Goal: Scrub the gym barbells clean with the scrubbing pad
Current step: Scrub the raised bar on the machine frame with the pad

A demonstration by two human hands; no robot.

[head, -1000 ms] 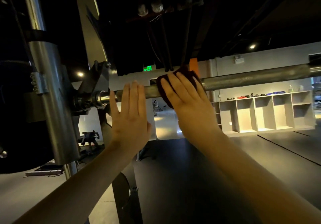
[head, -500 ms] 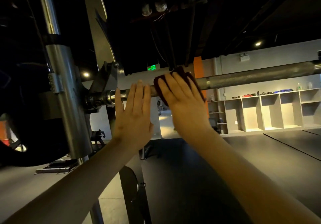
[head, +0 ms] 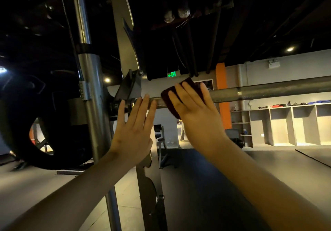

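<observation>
Pad pressed to the bar

Under the right hand's (head: 195, 116) straight fingers, the pad (head: 187, 84) lies on the bar (head: 268, 91). It is probably soft and best wrapped round. The left hand (head: 133, 132), fingers straight, touches the stiff bar beside it.

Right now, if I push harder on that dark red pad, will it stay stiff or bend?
Probably soft: the pad seems to wrap over the bar under your flat right hand. It looks thin, so likely light. Only pressed, not gripped, it might slide off the round bar if you ease up.
</observation>
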